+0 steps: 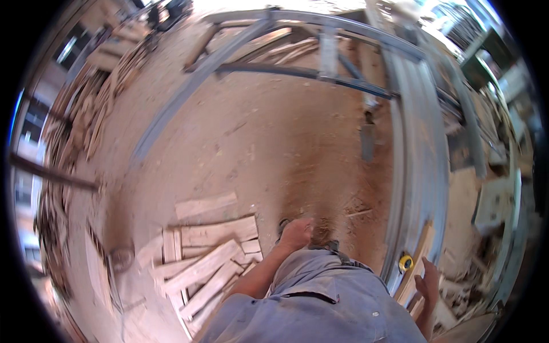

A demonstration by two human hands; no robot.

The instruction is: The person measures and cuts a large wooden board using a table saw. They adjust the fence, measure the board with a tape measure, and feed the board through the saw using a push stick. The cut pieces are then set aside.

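The left hand is at the lower centre of the frame, in front of the person's shirt; its fingers look curled, but I cannot tell whether they hold anything. The right hand is at the lower right, thumb and fingers parted, just beside a wood strip; whether it touches the strip I cannot tell. The strip lies along the grey metal counter, with a yellow tape measure at its left edge. Loose planks lie in an overlapping pile at the lower left of centre. A metal frame spans the top.
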